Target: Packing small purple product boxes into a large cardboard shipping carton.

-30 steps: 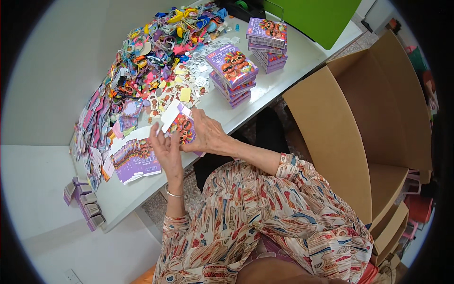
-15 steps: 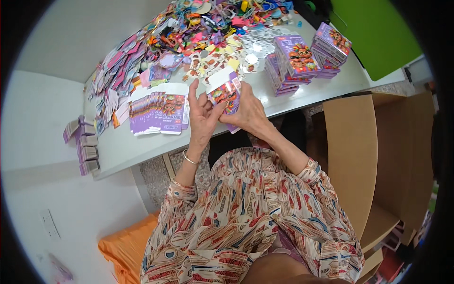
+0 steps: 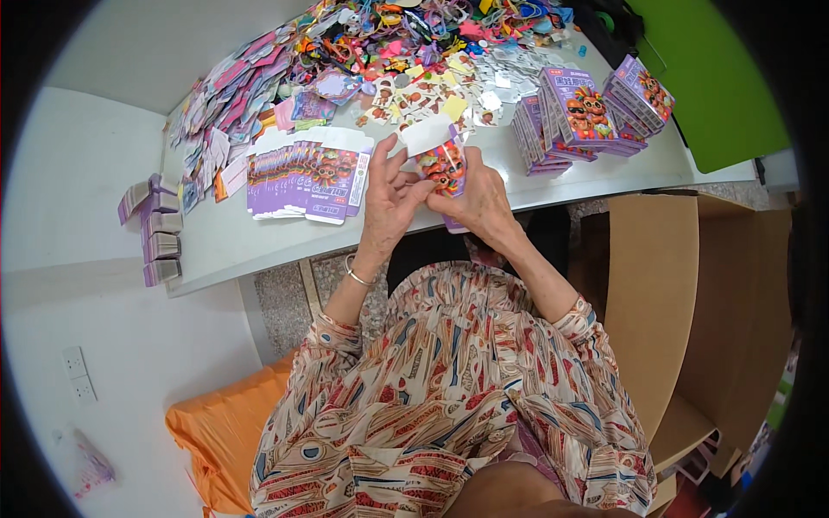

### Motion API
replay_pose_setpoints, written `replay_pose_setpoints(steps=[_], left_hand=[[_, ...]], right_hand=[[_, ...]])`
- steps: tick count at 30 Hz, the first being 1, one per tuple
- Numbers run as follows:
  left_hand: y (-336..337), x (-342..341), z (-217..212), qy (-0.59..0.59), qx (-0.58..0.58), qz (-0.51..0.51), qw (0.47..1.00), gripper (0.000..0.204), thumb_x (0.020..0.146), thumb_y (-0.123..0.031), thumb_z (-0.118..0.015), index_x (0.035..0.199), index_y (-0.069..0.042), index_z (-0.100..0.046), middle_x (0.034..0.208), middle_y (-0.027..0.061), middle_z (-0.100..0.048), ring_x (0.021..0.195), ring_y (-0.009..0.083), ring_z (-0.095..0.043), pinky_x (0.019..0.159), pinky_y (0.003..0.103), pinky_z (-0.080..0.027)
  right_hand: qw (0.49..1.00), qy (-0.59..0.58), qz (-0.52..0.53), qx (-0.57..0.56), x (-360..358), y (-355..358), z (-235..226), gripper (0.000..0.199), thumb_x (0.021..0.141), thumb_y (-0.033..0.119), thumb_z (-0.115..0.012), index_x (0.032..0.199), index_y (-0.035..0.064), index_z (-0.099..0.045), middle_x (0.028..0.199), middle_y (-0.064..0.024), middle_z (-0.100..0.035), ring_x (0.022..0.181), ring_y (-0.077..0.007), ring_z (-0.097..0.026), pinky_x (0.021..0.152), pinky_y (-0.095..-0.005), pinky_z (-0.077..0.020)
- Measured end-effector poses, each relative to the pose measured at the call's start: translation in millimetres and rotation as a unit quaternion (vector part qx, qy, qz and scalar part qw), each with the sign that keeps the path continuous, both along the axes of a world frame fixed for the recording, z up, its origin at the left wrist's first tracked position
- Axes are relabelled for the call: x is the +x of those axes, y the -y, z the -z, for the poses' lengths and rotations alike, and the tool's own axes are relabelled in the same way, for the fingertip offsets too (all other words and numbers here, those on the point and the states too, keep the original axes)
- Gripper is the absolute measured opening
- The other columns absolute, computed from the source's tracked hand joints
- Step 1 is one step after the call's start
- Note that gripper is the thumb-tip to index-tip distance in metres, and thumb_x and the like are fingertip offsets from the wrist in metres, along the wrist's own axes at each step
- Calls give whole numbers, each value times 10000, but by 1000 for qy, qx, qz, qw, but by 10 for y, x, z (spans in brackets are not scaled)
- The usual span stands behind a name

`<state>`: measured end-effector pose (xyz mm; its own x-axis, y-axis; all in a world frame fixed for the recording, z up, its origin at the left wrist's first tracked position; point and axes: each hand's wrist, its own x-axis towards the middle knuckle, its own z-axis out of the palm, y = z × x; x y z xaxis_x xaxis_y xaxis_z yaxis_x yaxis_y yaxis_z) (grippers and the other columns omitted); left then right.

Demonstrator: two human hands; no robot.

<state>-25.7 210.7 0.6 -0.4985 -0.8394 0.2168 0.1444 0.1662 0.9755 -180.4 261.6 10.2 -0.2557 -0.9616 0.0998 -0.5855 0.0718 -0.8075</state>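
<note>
A small purple printed carton [image 3: 442,167] with a white flap standing up at its top is held between my hands above the table's front edge. My right hand [image 3: 477,200] grips its right side, the thumb pressed across the front. On the other side, my left hand [image 3: 391,198] has its thumb against the carton's lower left; its other fingers are raised and partly curled beside it. To the left lies a fanned row of flat purple cartons [image 3: 302,183]. Filled purple boxes [image 3: 580,112] are stacked on the right.
Small colourful trinkets [image 3: 371,52] heap across the back of the white table [image 3: 216,250]. Printed packets [image 3: 233,104] pile at the left, and bundled purple card stacks [image 3: 161,233] line the left edge. A big open cardboard box [image 3: 652,293] stands at right, an orange bag [image 3: 229,423] lower left.
The whole scene has shifted in the picture as the head view moved. Both hands keep hold of the same carton, and the left fingers sit a little closer to it.
</note>
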Motion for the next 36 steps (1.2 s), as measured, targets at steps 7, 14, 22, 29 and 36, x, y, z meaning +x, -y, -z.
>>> replay_pose_setpoints(steps=[7, 14, 22, 29, 36], left_hand=[[-32, 53, 52, -57, 78, 4, 995, 622, 875, 31, -622, 1416, -40, -323, 1152, 111, -596, 937, 132, -589, 840, 262, -499], [79, 186, 139, 25, 185, 93, 978, 456, 883, -84, -665, 1309, -7, -518, 1016, 80, -662, 794, 106, -621, 759, 239, -512], [205, 150, -261, 135, 111, 193, 966, 590, 861, -60, -678, 1397, -48, -431, 1246, 91, -570, 904, 111, -614, 755, 252, -541], [195, 166, -193, 209, 49, 266, 940, 661, 863, -78, -678, 1444, -71, -362, 1383, 95, -475, 1055, 140, -571, 852, 280, -505], [-64, 96, -194, 303, -215, 128, 919, 545, 935, -118, -571, 1426, -22, -356, 1414, 167, -453, 1282, 231, -458, 1044, 346, -375]], right_hand=[[993, 93, -73, -3, -98, -43, 30, 598, 650, 322, -858, 1039, -5, -543, 855, -143, -688, 789, -238, -680, 719, -342, -524], [973, 173, -142, 55, -240, -115, 65, 523, 665, 235, -862, 1053, 29, -580, 924, -45, -674, 853, -115, -611, 788, -287, -494], [966, 163, -189, 75, -331, -148, 99, 593, 636, 279, -876, 1073, 15, -575, 923, -74, -667, 850, -138, -609, 790, -307, -489], [962, 155, -218, 52, -395, -181, 142, 668, 616, 372, -861, 1033, -39, -541, 886, -182, -664, 827, -277, -653, 759, -369, -491], [969, 120, -197, 90, -395, -145, 111, 602, 633, 338, -871, 1031, 3, -568, 885, -95, -654, 829, -178, -605, 770, -324, -479]])
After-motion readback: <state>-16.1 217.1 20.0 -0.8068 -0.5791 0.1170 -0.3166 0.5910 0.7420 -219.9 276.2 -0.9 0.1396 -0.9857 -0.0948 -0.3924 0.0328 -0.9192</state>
